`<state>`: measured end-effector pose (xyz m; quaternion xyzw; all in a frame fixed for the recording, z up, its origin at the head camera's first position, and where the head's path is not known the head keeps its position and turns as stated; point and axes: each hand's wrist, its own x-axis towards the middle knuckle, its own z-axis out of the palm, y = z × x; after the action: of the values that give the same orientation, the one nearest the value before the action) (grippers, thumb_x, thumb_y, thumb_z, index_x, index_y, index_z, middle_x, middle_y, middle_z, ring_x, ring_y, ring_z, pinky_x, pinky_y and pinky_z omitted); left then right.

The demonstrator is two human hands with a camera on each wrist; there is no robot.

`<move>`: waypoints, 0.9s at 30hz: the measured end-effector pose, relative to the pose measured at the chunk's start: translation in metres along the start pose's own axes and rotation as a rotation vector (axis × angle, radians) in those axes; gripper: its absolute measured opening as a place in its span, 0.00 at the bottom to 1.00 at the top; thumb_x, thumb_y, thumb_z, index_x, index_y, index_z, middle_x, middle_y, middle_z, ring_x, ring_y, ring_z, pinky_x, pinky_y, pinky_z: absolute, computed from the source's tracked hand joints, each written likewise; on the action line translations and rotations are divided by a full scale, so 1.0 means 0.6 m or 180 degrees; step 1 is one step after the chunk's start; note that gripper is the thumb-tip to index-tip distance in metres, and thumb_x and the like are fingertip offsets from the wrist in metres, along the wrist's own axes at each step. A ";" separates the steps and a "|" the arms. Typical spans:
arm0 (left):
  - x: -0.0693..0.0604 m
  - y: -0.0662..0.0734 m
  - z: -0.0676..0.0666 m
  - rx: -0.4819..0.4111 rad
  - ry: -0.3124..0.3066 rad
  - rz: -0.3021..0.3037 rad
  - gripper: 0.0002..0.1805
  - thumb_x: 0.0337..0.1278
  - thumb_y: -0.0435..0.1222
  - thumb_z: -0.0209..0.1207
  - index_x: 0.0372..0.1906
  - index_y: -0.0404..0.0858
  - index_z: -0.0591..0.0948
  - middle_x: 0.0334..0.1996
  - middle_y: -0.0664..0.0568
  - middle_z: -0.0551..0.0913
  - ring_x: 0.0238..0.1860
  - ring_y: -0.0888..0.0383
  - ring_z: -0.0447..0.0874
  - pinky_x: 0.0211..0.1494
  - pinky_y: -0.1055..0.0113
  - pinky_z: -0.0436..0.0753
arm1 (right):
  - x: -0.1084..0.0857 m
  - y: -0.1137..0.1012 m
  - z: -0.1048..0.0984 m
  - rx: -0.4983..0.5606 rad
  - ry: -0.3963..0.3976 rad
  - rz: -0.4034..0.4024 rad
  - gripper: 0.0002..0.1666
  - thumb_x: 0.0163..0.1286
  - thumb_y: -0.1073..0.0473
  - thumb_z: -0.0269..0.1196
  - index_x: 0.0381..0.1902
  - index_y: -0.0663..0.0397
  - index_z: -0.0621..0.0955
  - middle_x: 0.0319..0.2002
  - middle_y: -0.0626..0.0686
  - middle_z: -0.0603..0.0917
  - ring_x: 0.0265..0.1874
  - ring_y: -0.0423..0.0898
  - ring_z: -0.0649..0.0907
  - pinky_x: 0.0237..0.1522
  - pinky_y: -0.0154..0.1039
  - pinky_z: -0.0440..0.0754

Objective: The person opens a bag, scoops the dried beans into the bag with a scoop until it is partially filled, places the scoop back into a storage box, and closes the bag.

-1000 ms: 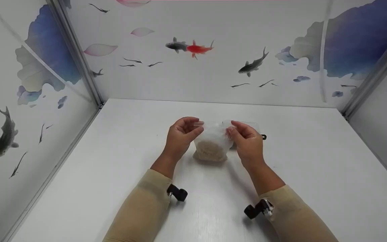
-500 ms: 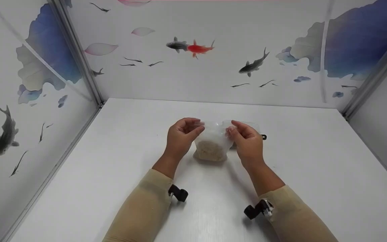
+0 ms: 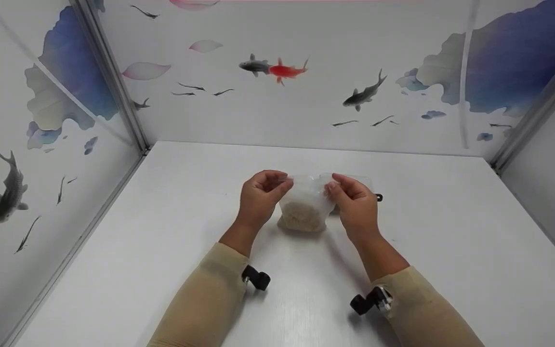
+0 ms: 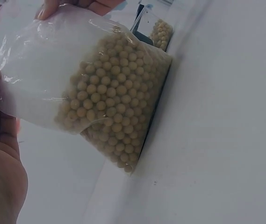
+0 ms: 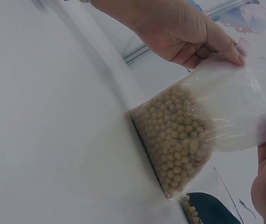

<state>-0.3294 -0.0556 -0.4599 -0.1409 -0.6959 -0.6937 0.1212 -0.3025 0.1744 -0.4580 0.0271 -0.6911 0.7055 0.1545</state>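
A clear plastic bag (image 3: pixel 301 217) stands upright on the table, its lower part filled with round beige soybean-like balls, plainly seen in the left wrist view. My left hand (image 3: pixel 258 197) pinches the bag's upper left edge between thumb and fingers. At the upper right edge, my right hand (image 3: pixel 358 207) pinches the plastic the same way. Just behind the bag is a clear container (image 3: pixel 362 180), partly hidden by the right hand. Some of the same balls and a dark green piece (image 5: pixel 212 207) show in it in the right wrist view.
A white table (image 3: pixel 186 202) lies under everything. White panels printed with fish and lotus leaves enclose its back and sides, with metal posts (image 3: pixel 113 82) at the corners. A small black end (image 3: pixel 379 197) sticks out right of the container.
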 end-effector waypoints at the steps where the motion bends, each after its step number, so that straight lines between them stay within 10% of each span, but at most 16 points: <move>1: 0.000 0.001 0.000 -0.0019 0.0002 0.0003 0.13 0.62 0.44 0.76 0.47 0.45 0.89 0.43 0.51 0.92 0.46 0.54 0.90 0.47 0.70 0.89 | 0.000 0.000 0.000 0.0012 -0.0009 -0.0001 0.19 0.76 0.57 0.70 0.60 0.58 0.87 0.44 0.52 0.92 0.47 0.46 0.90 0.52 0.31 0.90; 10: -0.001 0.009 0.001 -0.0110 -0.0128 0.0001 0.15 0.66 0.40 0.72 0.51 0.37 0.86 0.42 0.49 0.88 0.43 0.55 0.85 0.44 0.71 0.85 | -0.001 0.001 0.004 -0.0001 -0.0144 -0.0028 0.18 0.80 0.57 0.65 0.63 0.49 0.85 0.46 0.53 0.86 0.48 0.47 0.85 0.52 0.31 0.89; 17: -0.002 0.012 0.010 0.0005 -0.0425 -0.0027 0.20 0.65 0.45 0.74 0.58 0.46 0.85 0.53 0.54 0.92 0.55 0.57 0.90 0.61 0.67 0.88 | -0.006 -0.001 0.004 -0.0124 -0.0290 -0.0028 0.24 0.74 0.51 0.73 0.65 0.41 0.84 0.52 0.51 0.89 0.52 0.48 0.87 0.55 0.31 0.89; 27: -0.007 0.010 0.015 0.0345 -0.0415 -0.0036 0.19 0.63 0.49 0.75 0.55 0.51 0.87 0.49 0.58 0.93 0.52 0.60 0.93 0.59 0.63 0.91 | -0.010 -0.009 0.008 -0.0400 -0.0367 -0.0095 0.28 0.69 0.50 0.77 0.63 0.52 0.86 0.50 0.52 0.92 0.48 0.45 0.91 0.50 0.32 0.91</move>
<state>-0.3230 -0.0465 -0.4560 -0.1751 -0.7396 -0.6450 0.0791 -0.2961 0.1683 -0.4538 0.0682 -0.7413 0.6557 0.1263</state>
